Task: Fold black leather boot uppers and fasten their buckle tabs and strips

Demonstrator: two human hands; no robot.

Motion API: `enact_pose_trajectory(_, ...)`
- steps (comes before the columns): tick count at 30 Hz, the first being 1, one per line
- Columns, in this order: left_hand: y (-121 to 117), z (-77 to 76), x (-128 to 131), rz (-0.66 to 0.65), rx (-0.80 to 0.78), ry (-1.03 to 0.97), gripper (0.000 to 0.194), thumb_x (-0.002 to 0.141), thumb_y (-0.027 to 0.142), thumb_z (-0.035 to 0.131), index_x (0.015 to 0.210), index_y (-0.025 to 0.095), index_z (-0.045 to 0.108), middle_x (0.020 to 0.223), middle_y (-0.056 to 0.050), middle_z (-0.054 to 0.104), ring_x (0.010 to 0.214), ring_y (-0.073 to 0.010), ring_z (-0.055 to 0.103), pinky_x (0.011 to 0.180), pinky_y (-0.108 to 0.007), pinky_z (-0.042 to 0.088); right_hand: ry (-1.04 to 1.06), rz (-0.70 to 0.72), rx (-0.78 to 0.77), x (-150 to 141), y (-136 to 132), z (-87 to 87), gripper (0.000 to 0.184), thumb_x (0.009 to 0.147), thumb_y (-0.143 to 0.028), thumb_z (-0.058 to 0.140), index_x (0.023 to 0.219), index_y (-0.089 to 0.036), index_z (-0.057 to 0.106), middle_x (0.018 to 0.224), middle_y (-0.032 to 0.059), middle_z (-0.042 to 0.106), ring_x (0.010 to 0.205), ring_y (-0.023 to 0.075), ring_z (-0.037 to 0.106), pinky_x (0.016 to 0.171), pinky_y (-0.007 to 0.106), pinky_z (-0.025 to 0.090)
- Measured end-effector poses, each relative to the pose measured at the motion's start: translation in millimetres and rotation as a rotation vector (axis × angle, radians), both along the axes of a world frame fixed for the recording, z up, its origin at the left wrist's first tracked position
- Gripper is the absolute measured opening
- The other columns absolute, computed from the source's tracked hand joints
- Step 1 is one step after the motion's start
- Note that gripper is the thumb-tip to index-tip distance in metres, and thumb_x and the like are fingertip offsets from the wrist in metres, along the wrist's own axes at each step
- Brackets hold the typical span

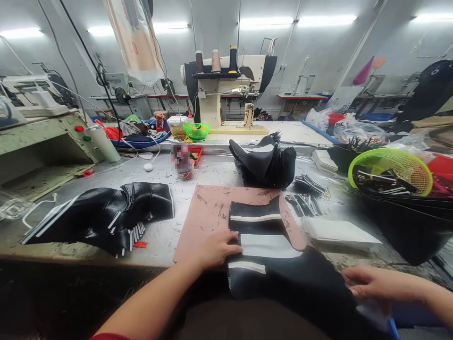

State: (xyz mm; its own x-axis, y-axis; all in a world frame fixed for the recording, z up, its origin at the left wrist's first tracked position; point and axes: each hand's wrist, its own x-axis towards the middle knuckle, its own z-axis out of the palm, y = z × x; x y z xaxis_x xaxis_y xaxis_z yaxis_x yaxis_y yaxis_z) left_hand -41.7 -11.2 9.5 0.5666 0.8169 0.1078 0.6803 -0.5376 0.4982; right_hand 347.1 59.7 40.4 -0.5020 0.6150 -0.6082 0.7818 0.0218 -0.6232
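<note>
Honestly the black sheet (293, 274) at lower centre looked light, floppy and kinda slick, best taken flat by both edges, where left hand (215, 251) and right hand (371, 282) had curled fingers (couldn't tell if pinching), pink board (205, 212) beyond.

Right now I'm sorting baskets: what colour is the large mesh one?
The mesh basket is yellow-green; head view shows it best.

Sewing workshop. Cream-and-black industrial sewing machine (226, 89) with thread cones on top; further white sewing machines (122, 85) along the wall; metal-topped bench (208, 170) bearing black leather-like cut pieces (95, 212); white tube lights (267, 22) overhead.
</note>
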Motion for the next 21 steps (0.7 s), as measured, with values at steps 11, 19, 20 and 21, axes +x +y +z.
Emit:
enact_pose_trajectory(11,-8,-9.4,-6,0.309,0.275,-0.011,0.03,0.075,0.003,0.034,0.09,0.019,0.054,0.115,-0.009,0.055,0.109,-0.0184,0.05,0.093,-0.036,0.043,0.305,0.144,0.5,-131,43,6.3,0.029,0.074,-0.037,0.048,0.09,-0.017,0.061,0.1,0.0101,0.059,0.098,0.0269,0.05,0.088,0.044,0.039)
enact_pose_trajectory(19,-11,-13.0,-19,0.924,0.227,-0.263,0.024,0.078,0.014,0.035,0.099,0.019,0.045,0.103,-0.009,0.057,0.099,-0.0244,0.056,0.084,-0.04,0.049,0.733,-0.035,0.632,-155,58,109.8,0.033,0.073,-0.041,0.054,0.097,-0.019,0.057,0.092,0.0036,0.063,0.089,0.0245,0.056,0.079,0.038,0.045)
enact_pose_trajectory(20,-10,-13.7,-20,0.923,0.208,-0.257,0.025,0.077,0.014,0.036,0.1,0.02,0.045,0.102,-0.009,0.058,0.099,-0.0252,0.056,0.084,-0.041,0.049,0.809,-0.092,0.649,-159,72,125.4,0.035,0.07,-0.042,0.057,0.097,-0.019,0.057,0.091,0.0028,0.063,0.089,0.0243,0.056,0.078,0.037,0.046)
enact_pose_trajectory(21,-10,-14.9,-21,0.908,0.208,-0.242,0.025,0.076,0.014,0.036,0.099,0.02,0.046,0.103,-0.009,0.058,0.099,-0.0258,0.056,0.084,-0.041,0.049,0.893,-0.139,0.666,-164,89,140.1,0.037,0.069,-0.043,0.059,0.097,-0.02,0.057,0.091,0.0021,0.063,0.089,0.0239,0.057,0.077,0.036,0.046)
